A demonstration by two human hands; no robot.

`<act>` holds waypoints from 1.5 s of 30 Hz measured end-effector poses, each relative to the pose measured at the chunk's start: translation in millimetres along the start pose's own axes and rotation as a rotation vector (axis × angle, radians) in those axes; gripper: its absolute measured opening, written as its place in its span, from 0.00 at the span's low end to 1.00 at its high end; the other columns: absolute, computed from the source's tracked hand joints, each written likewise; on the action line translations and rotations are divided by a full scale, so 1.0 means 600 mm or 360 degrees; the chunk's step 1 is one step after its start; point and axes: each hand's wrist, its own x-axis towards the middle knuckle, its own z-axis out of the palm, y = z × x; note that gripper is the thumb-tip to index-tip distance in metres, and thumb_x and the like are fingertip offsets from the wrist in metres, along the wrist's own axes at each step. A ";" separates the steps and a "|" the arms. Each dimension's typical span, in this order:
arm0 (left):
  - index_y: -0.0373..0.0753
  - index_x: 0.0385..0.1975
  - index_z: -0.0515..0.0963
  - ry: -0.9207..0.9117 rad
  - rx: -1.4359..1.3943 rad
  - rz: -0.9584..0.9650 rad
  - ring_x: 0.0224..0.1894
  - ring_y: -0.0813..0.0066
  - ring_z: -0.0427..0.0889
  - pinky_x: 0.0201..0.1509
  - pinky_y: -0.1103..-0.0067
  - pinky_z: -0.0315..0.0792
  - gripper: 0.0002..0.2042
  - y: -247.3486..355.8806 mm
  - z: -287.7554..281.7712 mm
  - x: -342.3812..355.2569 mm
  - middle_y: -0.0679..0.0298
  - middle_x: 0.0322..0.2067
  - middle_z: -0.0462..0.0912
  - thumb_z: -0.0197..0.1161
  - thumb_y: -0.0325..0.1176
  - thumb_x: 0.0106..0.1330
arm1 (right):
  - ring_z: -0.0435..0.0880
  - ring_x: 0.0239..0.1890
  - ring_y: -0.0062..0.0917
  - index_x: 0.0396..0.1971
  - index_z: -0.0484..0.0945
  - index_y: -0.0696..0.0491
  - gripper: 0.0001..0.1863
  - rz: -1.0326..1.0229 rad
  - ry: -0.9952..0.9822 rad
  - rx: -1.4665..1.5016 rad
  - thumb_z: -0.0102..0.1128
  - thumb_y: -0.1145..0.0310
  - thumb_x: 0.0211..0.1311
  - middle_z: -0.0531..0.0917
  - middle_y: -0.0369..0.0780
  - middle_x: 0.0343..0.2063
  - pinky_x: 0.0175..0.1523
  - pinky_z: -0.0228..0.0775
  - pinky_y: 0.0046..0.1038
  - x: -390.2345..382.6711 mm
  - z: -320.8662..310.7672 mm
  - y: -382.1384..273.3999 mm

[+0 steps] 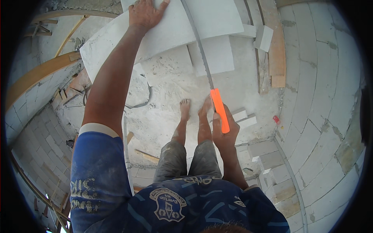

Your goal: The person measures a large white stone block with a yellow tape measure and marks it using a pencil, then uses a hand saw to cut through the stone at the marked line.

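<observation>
A large white lightweight concrete block [167, 35] lies across the upper middle of the view. My left hand [147, 14] rests flat on top of it, fingers spread, near the upper edge. In my right hand [228, 136] is the orange handle of a hand saw [220, 110], gripped with the fingers wrapped round. Its long grey toothed blade runs away from me, over the near edge and across the block's top; whether the teeth have cut in I cannot tell. Below the block's near edge, another pale block [217, 56] partly shows.
Wooden planks [276, 58] stretch along the right, with a small white offcut [264, 38] on them. More white pieces [246, 121] lie beside my feet on the dusty floor [167, 85]. A block wall [314, 77] rises at right; a curved wooden board [35, 79] stands at left.
</observation>
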 end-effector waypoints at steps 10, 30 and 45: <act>0.30 0.62 0.71 -0.0092 -0.0034 -0.0014 0.67 0.46 0.69 0.73 0.53 0.57 0.36 0.011 -0.019 0.003 0.43 0.62 0.75 0.46 0.62 0.74 | 0.86 0.33 0.21 0.60 0.78 0.59 0.21 0.0220 -0.0107 0.0108 0.59 0.72 0.69 0.88 0.41 0.36 0.42 0.77 0.22 0.089 0.038 -0.006; 0.38 0.71 0.66 0.0272 0.0007 -0.0216 0.77 0.52 0.54 0.78 0.45 0.43 0.47 -0.033 0.008 -0.033 0.49 0.71 0.65 0.45 0.76 0.67 | 0.80 0.30 0.17 0.57 0.79 0.60 0.19 0.0196 -0.0122 0.0096 0.64 0.70 0.69 0.85 0.41 0.31 0.38 0.74 0.23 0.166 0.012 -0.110; 0.39 0.70 0.66 0.0118 0.0167 -0.0244 0.78 0.49 0.52 0.78 0.42 0.37 0.44 -0.022 -0.019 -0.016 0.51 0.70 0.67 0.41 0.74 0.70 | 0.87 0.29 0.30 0.58 0.78 0.56 0.21 0.0476 -0.0441 -0.0222 0.63 0.62 0.70 0.87 0.43 0.29 0.39 0.78 0.32 0.291 0.006 -0.250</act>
